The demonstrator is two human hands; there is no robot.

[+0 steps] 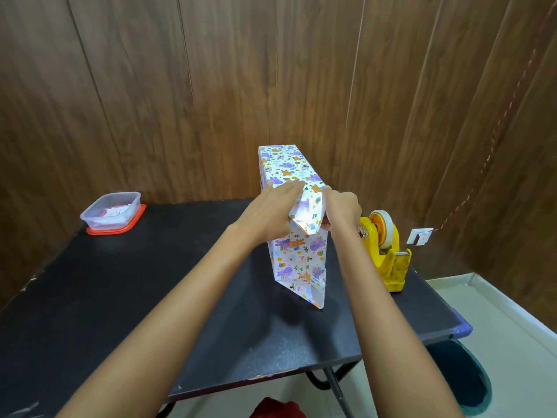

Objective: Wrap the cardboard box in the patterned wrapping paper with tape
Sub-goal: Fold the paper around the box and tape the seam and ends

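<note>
Both hands (304, 212) atop upright wrapped box (298, 254)

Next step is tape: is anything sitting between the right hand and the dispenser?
Nothing visible. The right hand is pinching the paper flap at the box's near end, and the yellow dispenser stands just to its right on the table, with only bare tabletop between them. The left hand presses on the box top.

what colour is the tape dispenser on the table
The tape dispenser is yellow, with an orange hub inside the tape roll; the head view shows it.
</note>
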